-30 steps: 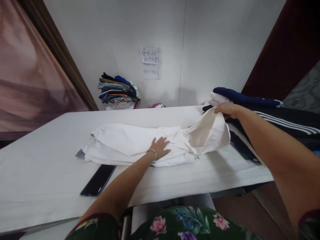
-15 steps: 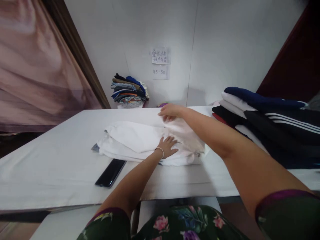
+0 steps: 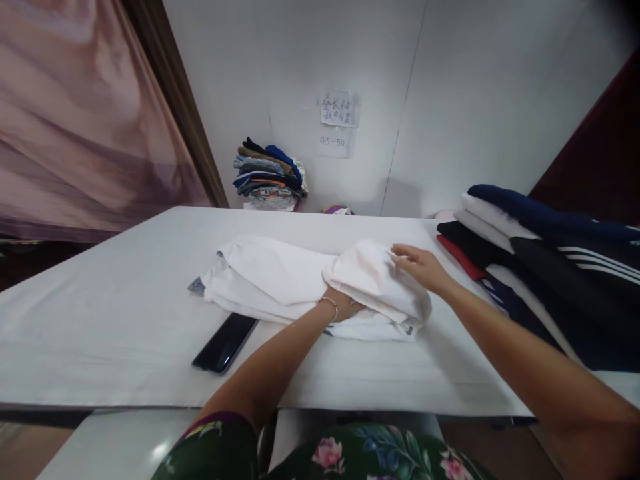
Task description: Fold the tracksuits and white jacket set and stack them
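A white garment (image 3: 280, 270), partly folded, lies across the table in front of me. Its right part is turned over to the left in a puffed flap (image 3: 375, 273). My left hand (image 3: 345, 305), with a bracelet at the wrist, lies flat on the garment beneath this flap. The cloth covers most of its fingers; the part that shows is stretched out. Just at the flap's upper right side is my right hand (image 3: 420, 265), open with fingers extended, holding nothing. Whether its fingertips touch the cloth I cannot tell. A greyish patterned bit (image 3: 197, 287) pokes out at the garment's left end.
A black phone (image 3: 225, 343) lies at the near left of the garment. Folded clothes are stacked at the right (image 3: 540, 260), and another pile (image 3: 270, 175) stands beyond the far edge. Handwritten paper signs (image 3: 338, 123) hang on the wall. The white table's (image 3: 110, 320) front edge faces me.
The garment's right part has come over to the left and down, covering my left hand's fingers. My right hand has let go of the cloth and moved right and nearer. The view has shifted slightly.
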